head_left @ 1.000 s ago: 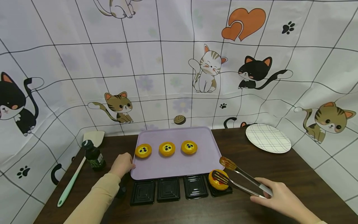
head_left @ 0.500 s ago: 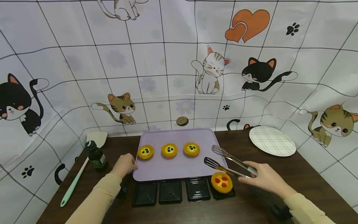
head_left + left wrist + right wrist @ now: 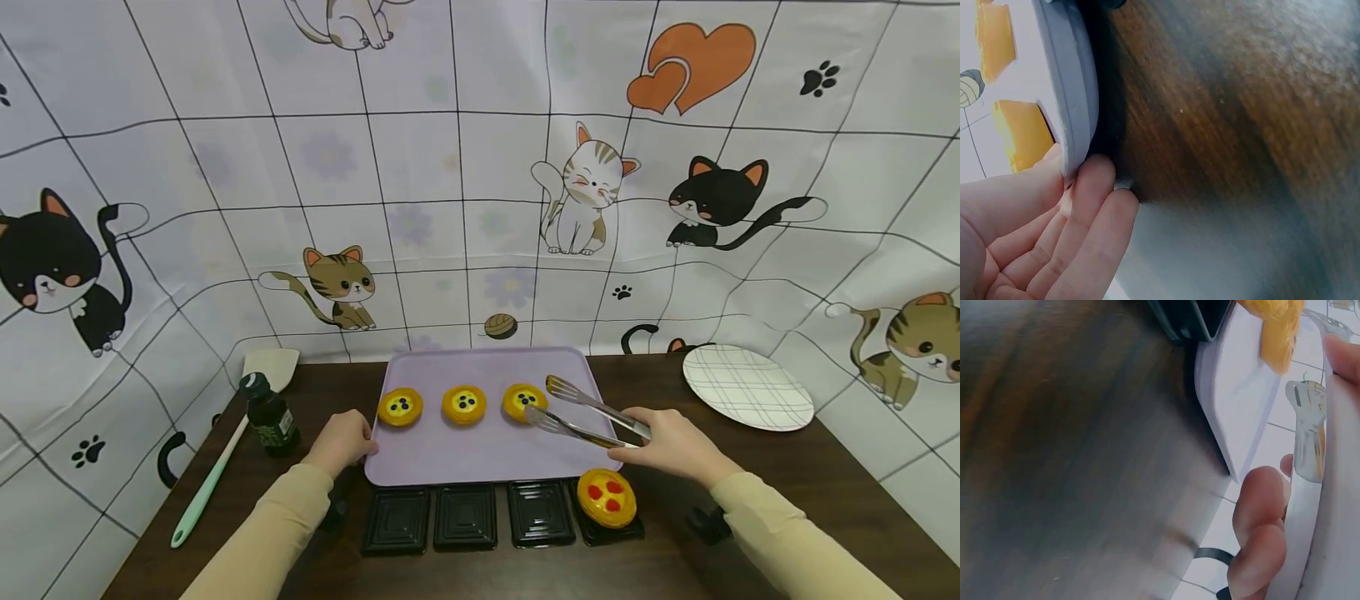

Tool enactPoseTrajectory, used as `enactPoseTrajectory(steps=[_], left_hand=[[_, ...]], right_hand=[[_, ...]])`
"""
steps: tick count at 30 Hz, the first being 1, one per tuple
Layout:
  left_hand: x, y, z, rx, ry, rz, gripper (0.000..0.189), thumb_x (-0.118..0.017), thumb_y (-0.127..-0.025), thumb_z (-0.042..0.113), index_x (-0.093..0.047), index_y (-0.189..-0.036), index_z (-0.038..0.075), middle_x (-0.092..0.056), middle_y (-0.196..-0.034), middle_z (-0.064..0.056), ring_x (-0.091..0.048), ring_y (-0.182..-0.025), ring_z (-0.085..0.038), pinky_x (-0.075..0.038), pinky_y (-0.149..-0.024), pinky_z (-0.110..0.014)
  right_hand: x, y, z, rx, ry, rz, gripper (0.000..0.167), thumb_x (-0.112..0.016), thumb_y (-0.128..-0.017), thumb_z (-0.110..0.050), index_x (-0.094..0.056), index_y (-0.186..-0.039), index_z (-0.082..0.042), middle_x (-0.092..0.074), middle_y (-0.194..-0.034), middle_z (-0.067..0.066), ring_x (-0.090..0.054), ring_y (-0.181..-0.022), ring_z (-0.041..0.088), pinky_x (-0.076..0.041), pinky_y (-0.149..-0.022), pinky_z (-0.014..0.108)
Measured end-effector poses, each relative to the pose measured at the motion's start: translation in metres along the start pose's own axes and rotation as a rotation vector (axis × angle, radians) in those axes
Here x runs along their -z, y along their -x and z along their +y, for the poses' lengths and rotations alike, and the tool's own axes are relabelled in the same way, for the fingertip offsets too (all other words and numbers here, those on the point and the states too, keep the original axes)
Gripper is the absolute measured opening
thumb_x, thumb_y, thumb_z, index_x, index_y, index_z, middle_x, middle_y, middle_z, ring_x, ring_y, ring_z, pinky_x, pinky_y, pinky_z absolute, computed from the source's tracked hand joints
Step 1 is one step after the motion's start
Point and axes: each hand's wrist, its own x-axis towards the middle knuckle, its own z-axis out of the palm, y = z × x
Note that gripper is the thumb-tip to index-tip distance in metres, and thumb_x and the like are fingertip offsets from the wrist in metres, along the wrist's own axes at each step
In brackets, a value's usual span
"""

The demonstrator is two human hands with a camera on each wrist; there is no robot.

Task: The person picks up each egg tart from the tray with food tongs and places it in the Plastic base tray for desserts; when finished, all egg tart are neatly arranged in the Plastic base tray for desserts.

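Observation:
My left hand (image 3: 341,443) holds the left edge of the lilac tray (image 3: 480,467); in the left wrist view the thumb is on top and fingers sit beneath the rim (image 3: 1075,81). Three yellow tarts with dark blue dots stand in a row on it: a left tart (image 3: 400,407), a middle tart (image 3: 463,404) and a right tart (image 3: 519,400). My right hand (image 3: 671,443) grips metal tongs (image 3: 603,408), their arms spread, tips overlapping the right tart in the head view. A red-dotted tart (image 3: 607,498) sits on the rightmost black square dish (image 3: 626,530).
More black square dishes, including one at the left end (image 3: 395,522), line the tray's front edge. A dark green bottle (image 3: 270,421) and a spatula with a mint handle (image 3: 213,479) lie left. A checked white plate (image 3: 748,387) stands back right, by the cat-print wall covering (image 3: 420,167).
The tongs let go of the red-dotted tart, leaving it on the rightmost dish, and moved up and left to the right tart on the tray. My left hand keeps its hold on the tray.

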Motion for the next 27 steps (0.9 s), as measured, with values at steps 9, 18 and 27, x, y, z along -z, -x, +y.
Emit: enactPoseTrajectory(steps=[9, 18, 27], left_hand=[[-0.001, -0.001, 0.001, -0.002, -0.007, 0.018, 0.025, -0.074, -0.078, 0.007, -0.06, -0.057, 0.004, -0.053, -0.051, -0.001, -0.049, -0.049, -0.014, -0.04, -0.048, -0.026], [-0.002, 0.001, 0.002, -0.007, -0.01, 0.023, 0.024, -0.073, -0.078, 0.007, -0.06, -0.058, 0.004, -0.053, -0.052, -0.001, -0.049, -0.05, -0.015, -0.039, -0.049, -0.026], [0.0, 0.0, 0.001, -0.007, 0.004, 0.011, 0.024, -0.072, -0.079, 0.007, -0.06, -0.059, 0.005, -0.054, -0.053, -0.002, -0.05, -0.05, -0.015, -0.04, -0.048, -0.027]], right_hand=[[-0.003, -0.019, -0.01, -0.034, 0.037, -0.037, 0.073, -0.075, -0.072, -0.054, -0.058, -0.124, -0.005, -0.06, -0.08, 0.001, -0.05, -0.065, 0.014, -0.039, -0.055, 0.03], [-0.008, -0.027, -0.02, -0.09, -0.042, -0.077, 0.08, -0.076, -0.072, -0.051, -0.052, -0.131, -0.003, -0.061, -0.082, 0.006, -0.052, -0.047, 0.014, -0.045, -0.047, 0.03], [-0.008, -0.028, -0.024, -0.098, -0.076, -0.086, 0.079, -0.076, -0.073, -0.048, -0.052, -0.132, -0.001, -0.057, -0.073, 0.004, -0.046, -0.039, 0.014, -0.045, -0.044, 0.03]])
